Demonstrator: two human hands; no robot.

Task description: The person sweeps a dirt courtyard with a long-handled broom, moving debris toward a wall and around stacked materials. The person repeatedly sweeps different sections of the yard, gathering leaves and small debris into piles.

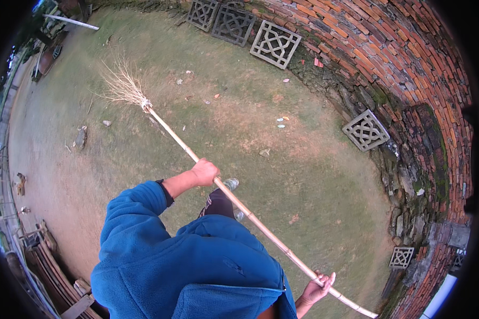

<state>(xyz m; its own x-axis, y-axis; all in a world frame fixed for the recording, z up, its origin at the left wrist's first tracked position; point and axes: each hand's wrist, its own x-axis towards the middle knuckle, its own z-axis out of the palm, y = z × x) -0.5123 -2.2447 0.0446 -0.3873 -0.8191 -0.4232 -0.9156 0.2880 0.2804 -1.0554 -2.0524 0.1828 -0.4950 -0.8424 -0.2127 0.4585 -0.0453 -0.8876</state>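
Note:
A long bamboo broom handle runs slantwise across the front of my body. My left hand grips it about midway, knuckles up. Lower right, my right hand holds the handle near its far end, with the thumb raised along it. At the upper left end a twig broom head, tied on with a pale binding, fans out at the mossy ground. Small leaves and a few pale scraps are scattered on the ground to the right of the twigs.
A curved-looking brick wall with a rough stone base runs along the top and right. Several patterned concrete blocks lean against it. A stone lies at left, near a smaller one. Stacked timber is at the lower left.

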